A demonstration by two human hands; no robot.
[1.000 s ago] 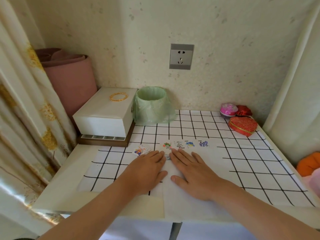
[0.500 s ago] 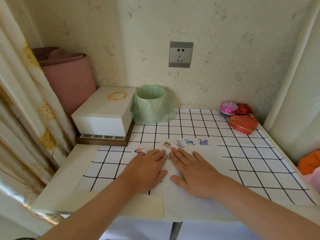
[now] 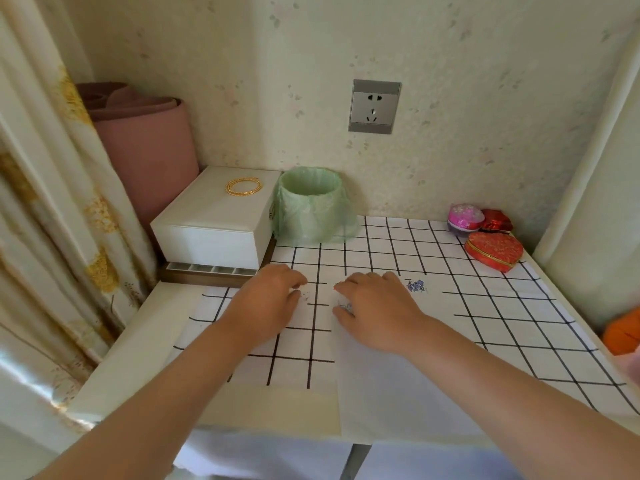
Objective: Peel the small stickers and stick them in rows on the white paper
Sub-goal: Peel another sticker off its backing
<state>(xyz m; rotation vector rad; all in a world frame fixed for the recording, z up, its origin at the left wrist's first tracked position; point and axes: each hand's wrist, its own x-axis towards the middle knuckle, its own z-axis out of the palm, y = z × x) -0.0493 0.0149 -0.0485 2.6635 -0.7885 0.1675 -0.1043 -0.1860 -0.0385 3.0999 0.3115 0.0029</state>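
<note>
— Where are the hands seen?

— Both are laid palm down at the middle of the bench (image 3: pixel 138 341). The left hand (image 3: pixel 266 303) is set on the checked cloth (image 3: pixel 485 306). The right hand (image 3: pixel 377 306) is set on the far left corner of the white paper (image 3: pixel 398 393). They are held apart, with a strip of cloth shown between them.

— Is anything gripped?

— The fingers of both hands are bent, with the tips turned down to the surface. Whether anything is pinched under them cannot be told.

— And the stickers?

— A purple sticker (image 3: pixel 416 285) is stuck near the paper's far edge, just right of the right hand. A second sticker (image 3: pixel 346 307) is half covered beside the right thumb. The paper itself is spread from the middle of the bench over its near edge.

— What else is carried?

— A white box (image 3: pixel 214 223) topped with gold bangles (image 3: pixel 243 186) is kept at the far left corner, a green-lined bin (image 3: pixel 311 206) just beside it. A red heart-shaped tin (image 3: pixel 493 251) and a pink tin (image 3: pixel 464 216) are kept at the far right corner.
</note>
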